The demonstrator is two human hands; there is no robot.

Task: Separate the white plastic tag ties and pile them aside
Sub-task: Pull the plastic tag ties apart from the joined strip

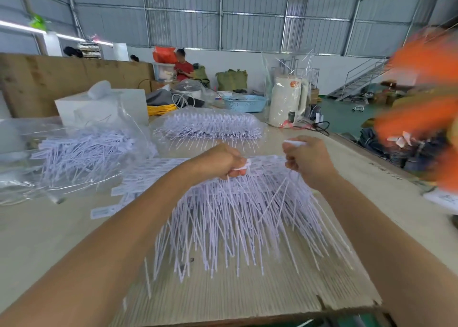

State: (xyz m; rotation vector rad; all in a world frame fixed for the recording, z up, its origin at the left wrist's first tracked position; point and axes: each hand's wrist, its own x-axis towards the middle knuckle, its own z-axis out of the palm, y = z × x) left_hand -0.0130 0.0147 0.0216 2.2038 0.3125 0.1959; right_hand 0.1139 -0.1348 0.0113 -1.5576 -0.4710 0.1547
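We judge the job partly done. A loose pile of separated ties (81,153) lies in an opened clear bag near the left edge of the tabletop (44,232), a few flat strips of tags (146,175) lie just right of that pile, and a fresh pack of joined ties (210,125) waits, wrapped in clear film, toward the far edge. So at least one full pack is left, plus what we hold.

The bunch in hand (238,215) sits at the middle of the tabletop, its head ends lifted and its thin white tails fanning down toward the near edge, tips resting on the board.

Both forearms reach forward from the near corners. Our left hand (218,161) is curled into a fist round the left end of the bunch's head row, fingers clamped on it. Our right hand (307,159) is likewise closed, fingers gripping the right end, with a white tag end showing above the knuckles. The hands are near each other, apart, as if pulling the row in two.
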